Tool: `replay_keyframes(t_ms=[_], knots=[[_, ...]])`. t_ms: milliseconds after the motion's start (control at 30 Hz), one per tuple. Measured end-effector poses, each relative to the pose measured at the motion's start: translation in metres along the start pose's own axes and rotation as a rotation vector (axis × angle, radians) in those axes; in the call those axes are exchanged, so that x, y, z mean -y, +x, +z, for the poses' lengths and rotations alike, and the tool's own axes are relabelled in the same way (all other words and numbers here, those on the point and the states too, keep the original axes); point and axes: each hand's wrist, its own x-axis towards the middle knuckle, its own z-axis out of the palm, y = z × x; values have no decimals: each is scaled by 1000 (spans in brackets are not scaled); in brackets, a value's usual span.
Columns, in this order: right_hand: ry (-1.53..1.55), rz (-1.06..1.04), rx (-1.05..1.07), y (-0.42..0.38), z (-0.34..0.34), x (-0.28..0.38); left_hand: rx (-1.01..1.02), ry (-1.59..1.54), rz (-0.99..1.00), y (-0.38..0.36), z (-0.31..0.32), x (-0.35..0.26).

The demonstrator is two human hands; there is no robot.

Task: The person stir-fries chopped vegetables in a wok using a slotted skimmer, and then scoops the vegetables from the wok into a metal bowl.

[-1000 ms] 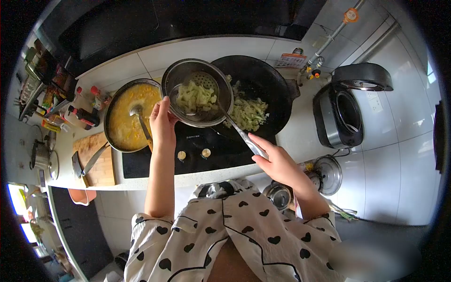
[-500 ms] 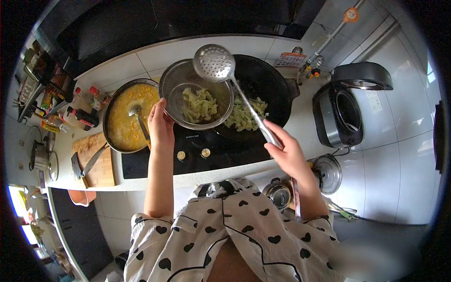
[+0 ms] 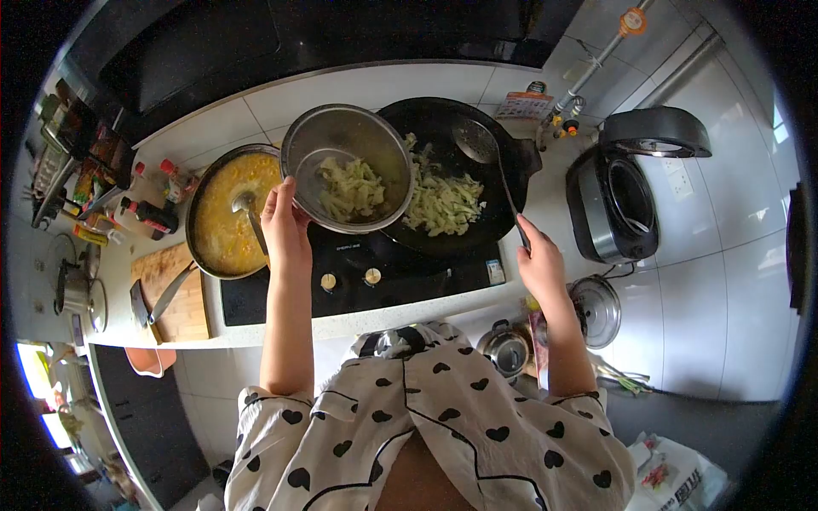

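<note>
My left hand grips the near left rim of a steel bowl, which is held beside and partly over the black wok. Chopped pale green cabbage lies in the bowl, and more cabbage is in the wok. My right hand is closed on the handle of a slotted ladle, whose round head is over the far right part of the wok. Left of the bowl, a pan of yellow soup has a spoon in it.
A cutting board with a knife lies at the left, below several bottles. An open rice cooker stands right of the black stove. Under the counter edge are a pot and a glass lid.
The ladle has moved from above the bowl to the right, over the wok, with my right hand. The bowl has shifted slightly left. More cabbage shows in the wok.
</note>
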Motion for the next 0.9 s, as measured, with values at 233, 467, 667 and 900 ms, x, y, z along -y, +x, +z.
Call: replay_keyframes(t_ms=[233,467,667,900], knots=[[-122,-27,-21,-4,12,-20,6,15,0,-4,6,-3],[37,-66,79,-11,14,-29,7,32,-15,0,0,1],[744,389,619,4,0,7,-1,25,-10,-1,5,0],[1035,424,626,25,19,15,7,16,-10,0,2,0]])
